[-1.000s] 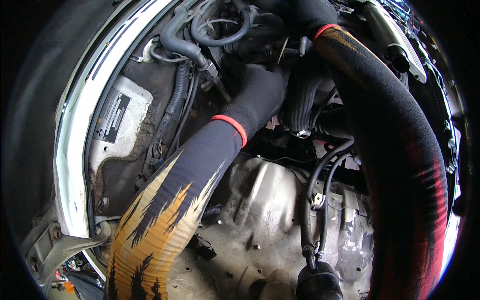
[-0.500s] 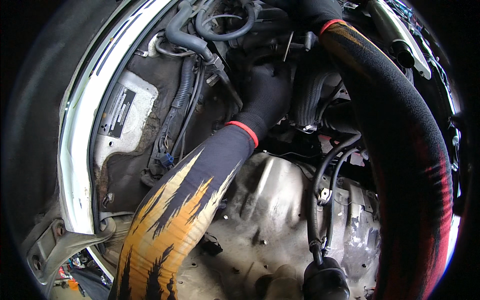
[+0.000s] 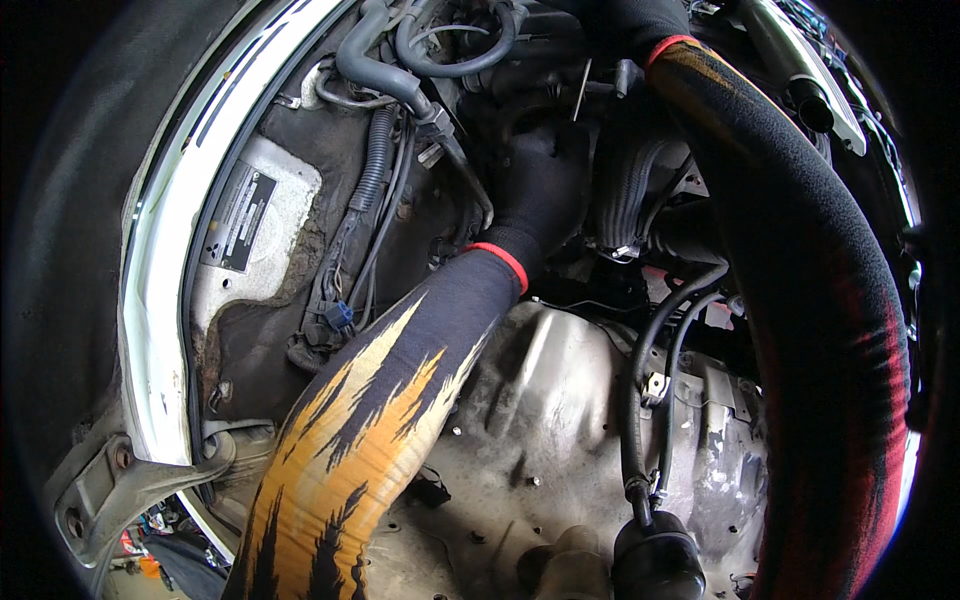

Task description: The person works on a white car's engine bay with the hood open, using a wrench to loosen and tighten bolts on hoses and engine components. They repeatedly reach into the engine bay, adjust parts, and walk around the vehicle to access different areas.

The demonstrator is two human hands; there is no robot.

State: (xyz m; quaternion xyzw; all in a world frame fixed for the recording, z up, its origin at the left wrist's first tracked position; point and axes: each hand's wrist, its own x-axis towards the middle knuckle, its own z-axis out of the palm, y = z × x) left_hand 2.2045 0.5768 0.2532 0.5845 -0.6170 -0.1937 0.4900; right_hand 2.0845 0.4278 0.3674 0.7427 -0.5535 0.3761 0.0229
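Observation:
My left hand [image 3: 545, 180], in a black glove with a red cuff edge, reaches deep into the engine bay of a car. Its fingers are lost in the dark parts around them. A thin metal rod [image 3: 582, 90] stands up right beside that hand, and whether the hand grips it I cannot tell. Close to its right side runs a thick ribbed black hose [image 3: 628, 195]. My right hand [image 3: 635, 18], gloved the same way, is at the top edge, its fingers out of the picture. A short grey pipe end [image 3: 625, 78] sits just below it.
White bodywork [image 3: 165, 330] curves along the left. Beside it are a metal plate [image 3: 238, 222], a corrugated wiring sleeve [image 3: 372, 165] and a grey hose [image 3: 375, 62]. Below lie bare sheet metal [image 3: 560, 370], two black hoses and a black canister [image 3: 658, 560]. A silver tube [image 3: 775, 50] is upper right.
The whole view has shifted slightly, so the engine bay and both arms appear a little to the right. Both hands keep nearly the same places among the parts.

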